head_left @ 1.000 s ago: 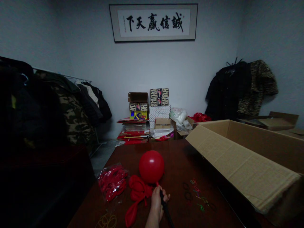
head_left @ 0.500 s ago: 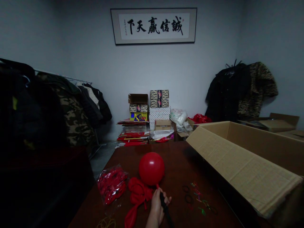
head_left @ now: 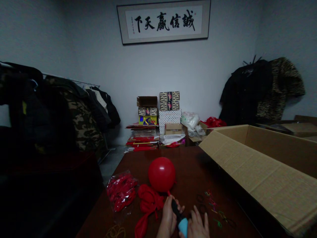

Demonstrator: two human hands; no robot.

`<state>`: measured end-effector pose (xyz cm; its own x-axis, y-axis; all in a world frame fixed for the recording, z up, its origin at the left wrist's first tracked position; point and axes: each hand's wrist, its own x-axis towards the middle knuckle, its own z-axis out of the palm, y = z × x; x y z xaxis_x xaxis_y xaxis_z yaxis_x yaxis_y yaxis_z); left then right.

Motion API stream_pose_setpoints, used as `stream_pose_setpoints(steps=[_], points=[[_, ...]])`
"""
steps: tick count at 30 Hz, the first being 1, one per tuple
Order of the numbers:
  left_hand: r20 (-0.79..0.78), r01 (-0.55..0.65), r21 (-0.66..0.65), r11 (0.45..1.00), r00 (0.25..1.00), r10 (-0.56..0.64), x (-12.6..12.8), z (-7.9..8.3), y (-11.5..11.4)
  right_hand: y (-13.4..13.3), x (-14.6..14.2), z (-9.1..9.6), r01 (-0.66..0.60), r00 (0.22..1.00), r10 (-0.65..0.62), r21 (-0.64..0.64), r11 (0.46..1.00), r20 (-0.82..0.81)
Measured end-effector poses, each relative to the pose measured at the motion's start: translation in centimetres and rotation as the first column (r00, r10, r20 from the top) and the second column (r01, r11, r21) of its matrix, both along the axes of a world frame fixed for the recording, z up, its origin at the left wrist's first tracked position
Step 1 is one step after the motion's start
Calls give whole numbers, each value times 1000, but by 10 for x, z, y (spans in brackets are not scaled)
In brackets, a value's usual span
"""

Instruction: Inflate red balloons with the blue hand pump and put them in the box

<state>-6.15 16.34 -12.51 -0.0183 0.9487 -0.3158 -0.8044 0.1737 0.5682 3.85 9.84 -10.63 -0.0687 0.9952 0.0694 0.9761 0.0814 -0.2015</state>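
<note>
An inflated red balloon [head_left: 161,174] stands above the table, its neck drawn down onto a balloon pump [head_left: 182,226] with a black nozzle end and a light blue body. My left hand [head_left: 169,215] is closed around the balloon's neck and the black end. My right hand [head_left: 197,224] is at the blue body, thumb on one side and palm on the other, with its other fingers stretched away. The pump's lower end is hidden. Limp red balloons [head_left: 148,201] lie left of my left hand, beside a clear bag of red balloons [head_left: 122,191].
Coloured and black rubber bands [head_left: 213,205] lie right of my hands; tan bands [head_left: 115,232] lie at the table's front left. A large open cardboard box [head_left: 250,175] borders the right side of the brown table [head_left: 188,158]. Stacked boxes [head_left: 169,120] stand behind.
My right hand has come into view at the pump, and its blue body now shows. My left hand still holds the balloon's neck on the nozzle. The whole view has shifted slightly.
</note>
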Motion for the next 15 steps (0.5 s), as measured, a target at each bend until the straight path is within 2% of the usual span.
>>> stream_pose_setpoints(steps=[3,6,12,15], points=[[-2,-23,-1,1000,1000,23,1,0,0,3,-6,11,-18,1000,18,7,1000,15],[-12,-42,-11,999,999,41,2,1,1,1,-8,12,-23,1000,23,1,1000,19],[-49,-80,-18,997,996,79,5,3,1,-5,-7,6,-15,1000,15,34,999,-14],[-95,-94,7,996,991,94,6,0,0,-12,-6,-6,-11,1000,12,46,999,-14]])
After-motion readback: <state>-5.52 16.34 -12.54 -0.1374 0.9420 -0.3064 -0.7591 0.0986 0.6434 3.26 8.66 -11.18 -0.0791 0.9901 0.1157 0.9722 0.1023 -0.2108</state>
